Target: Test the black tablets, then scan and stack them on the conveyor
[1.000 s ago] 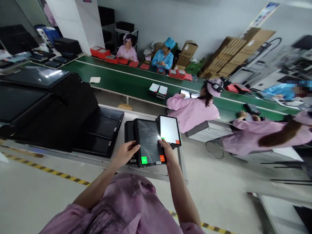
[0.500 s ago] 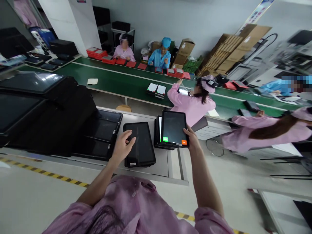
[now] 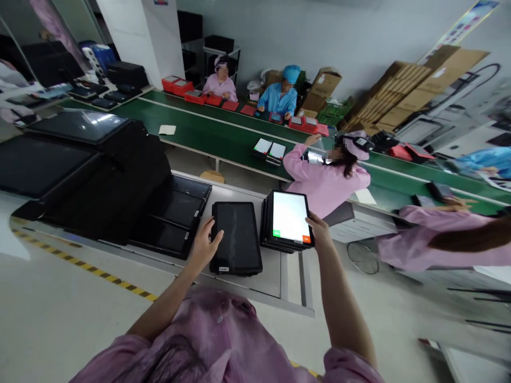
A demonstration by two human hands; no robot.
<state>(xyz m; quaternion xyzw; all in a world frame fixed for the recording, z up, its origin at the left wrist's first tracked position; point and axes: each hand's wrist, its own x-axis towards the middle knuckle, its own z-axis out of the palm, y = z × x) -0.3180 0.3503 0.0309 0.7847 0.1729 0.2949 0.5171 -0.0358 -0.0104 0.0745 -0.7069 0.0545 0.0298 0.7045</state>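
My right hand (image 3: 319, 232) grips the right edge of a tablet (image 3: 291, 215) with a lit white screen and green and orange corner buttons. That tablet lies over a stack of tablets (image 3: 266, 226) on the grey bench, roughly lined up with it. To its left, a dark-screened tablet (image 3: 236, 236) tops another pile, a small white label near its lower edge. My left hand (image 3: 204, 246) is at this dark tablet's left edge, thumb over the screen, fingers apart from the thumb. Whether its fingertips press on the tablet is unclear.
More dark tablets (image 3: 175, 205) and bulky black screens (image 3: 83, 127) fill the bench's left side. Beyond runs a green worktable (image 3: 207, 133) with red trays (image 3: 194, 97) and two lit tablets (image 3: 275, 150). Co-workers in pink (image 3: 319, 181) and blue (image 3: 278, 97) sit along it.
The tablet in my right hand has come down onto the stack, and its screen has turned from dark to bright white. My left hand has shifted to the dark tablet's left edge.
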